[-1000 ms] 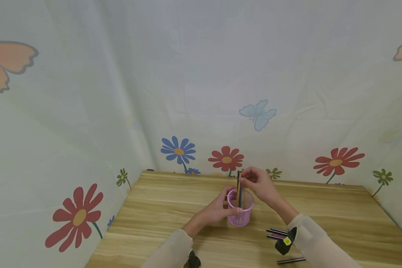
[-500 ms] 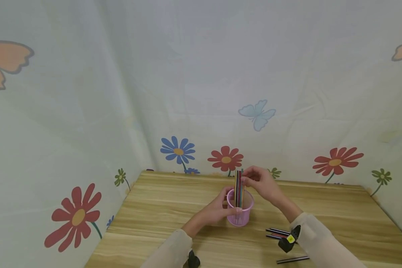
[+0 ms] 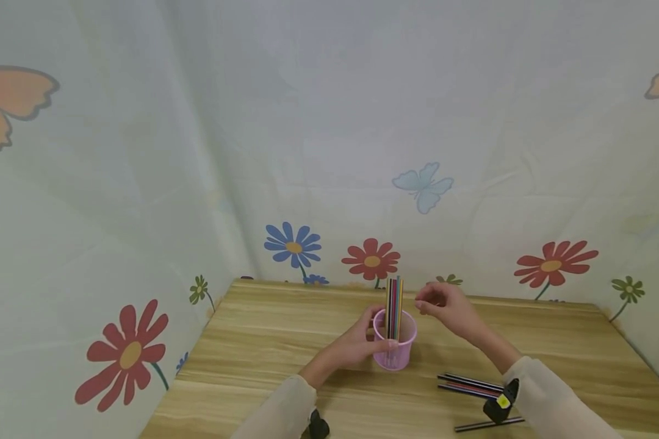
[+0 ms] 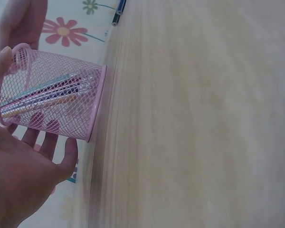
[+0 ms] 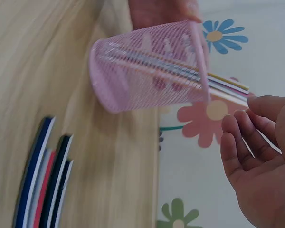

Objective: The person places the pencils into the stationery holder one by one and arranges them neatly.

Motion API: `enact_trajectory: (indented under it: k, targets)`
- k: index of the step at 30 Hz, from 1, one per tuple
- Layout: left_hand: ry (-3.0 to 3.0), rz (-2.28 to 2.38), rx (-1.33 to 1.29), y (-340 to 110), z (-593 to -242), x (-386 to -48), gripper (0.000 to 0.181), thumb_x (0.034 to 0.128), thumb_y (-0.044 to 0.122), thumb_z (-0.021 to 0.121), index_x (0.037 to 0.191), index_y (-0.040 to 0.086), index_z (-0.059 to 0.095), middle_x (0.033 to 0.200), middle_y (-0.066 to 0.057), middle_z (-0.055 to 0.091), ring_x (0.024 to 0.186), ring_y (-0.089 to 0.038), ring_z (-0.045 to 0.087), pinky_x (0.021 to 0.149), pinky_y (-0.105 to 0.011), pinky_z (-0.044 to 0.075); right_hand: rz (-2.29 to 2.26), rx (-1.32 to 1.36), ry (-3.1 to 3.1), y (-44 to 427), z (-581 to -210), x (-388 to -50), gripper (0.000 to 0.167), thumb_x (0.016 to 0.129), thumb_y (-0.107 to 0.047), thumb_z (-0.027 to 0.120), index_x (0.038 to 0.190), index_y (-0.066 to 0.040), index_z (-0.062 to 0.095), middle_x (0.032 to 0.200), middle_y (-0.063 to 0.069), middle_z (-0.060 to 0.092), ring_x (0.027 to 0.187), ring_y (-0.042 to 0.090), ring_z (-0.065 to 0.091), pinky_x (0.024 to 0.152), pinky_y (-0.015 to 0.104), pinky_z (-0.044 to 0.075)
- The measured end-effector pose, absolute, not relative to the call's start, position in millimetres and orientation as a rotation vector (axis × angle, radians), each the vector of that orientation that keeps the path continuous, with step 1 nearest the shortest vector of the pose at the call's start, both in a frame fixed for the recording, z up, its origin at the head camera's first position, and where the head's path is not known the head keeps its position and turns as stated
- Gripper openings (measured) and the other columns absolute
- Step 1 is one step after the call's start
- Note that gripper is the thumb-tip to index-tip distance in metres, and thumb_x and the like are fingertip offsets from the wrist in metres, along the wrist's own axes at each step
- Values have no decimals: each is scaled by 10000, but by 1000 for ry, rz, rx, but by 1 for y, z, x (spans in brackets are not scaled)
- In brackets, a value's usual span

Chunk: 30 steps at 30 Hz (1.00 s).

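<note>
A pink mesh cup (image 3: 399, 360) stands on the wooden table, with several coloured pencils (image 3: 393, 305) upright inside, leaning together. My left hand (image 3: 354, 347) grips the cup around its side, thumb near the front rim; in the left wrist view the fingers of the left hand (image 4: 28, 175) curl round the mesh cup (image 4: 52, 90). Just right of the cup, my right hand (image 3: 453, 310) is in the air, fingers loosely bent and holding nothing. The right wrist view has the right hand (image 5: 263, 156) beside the ends of the pencils (image 5: 228, 88).
Several dark pencils and a red one (image 3: 469, 386) lie on the table right of the cup, partly behind the right wrist camera. Nearer the front lies another dark pencil (image 3: 475, 426). A flowered cloth (image 3: 329, 152) hangs behind the table (image 3: 274, 329).
My right hand has let go of the pencils and moved right, away from them. The pencils in the cup have spread side by side. The left hand has kept its grip.
</note>
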<state>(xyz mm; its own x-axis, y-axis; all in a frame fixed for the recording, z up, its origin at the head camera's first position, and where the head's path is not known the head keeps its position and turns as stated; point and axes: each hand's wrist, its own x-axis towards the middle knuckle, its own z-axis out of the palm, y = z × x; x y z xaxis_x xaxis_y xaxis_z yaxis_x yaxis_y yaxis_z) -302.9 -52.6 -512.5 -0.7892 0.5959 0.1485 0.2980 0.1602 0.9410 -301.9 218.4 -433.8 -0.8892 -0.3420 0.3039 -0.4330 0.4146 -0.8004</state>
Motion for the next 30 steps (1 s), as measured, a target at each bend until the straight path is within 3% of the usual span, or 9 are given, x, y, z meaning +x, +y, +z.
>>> enact_trajectory:
  k: [6,13,20,30]
  targets:
    - [2174,1674,871,-53,-511,-303,789,976,285,779,1595,205,296,1547,-16,456,1399,-217,490,1110,-331,462,1397,809,-2631,241,-448,-289,86,999,-85,735,1024,-3,726,911,59,723,818,134,668,714,274,575]
    - [2175,1675,860,-54,-509,-302,778,974,270,780,1587,206,306,1539,-3,465,1400,-209,488,1118,-337,455,1365,863,-2707,261,-471,-274,27,986,-72,745,968,-86,729,894,26,715,820,100,646,705,268,565]
    - [2178,1666,854,-54,-508,-302,785,982,293,776,1596,212,294,1558,-29,450,1411,-239,484,1130,-372,457,1284,957,-2737,277,-496,-264,52,956,-19,757,937,-53,722,863,-38,694,787,42,622,671,256,552]
    - [2169,1664,858,-53,-510,-303,783,978,307,780,1593,255,299,1566,-2,440,1412,-220,486,1126,-348,456,1262,960,-2819,287,-510,-253,66,961,-97,774,945,-123,716,879,-82,674,784,25,599,657,254,524]
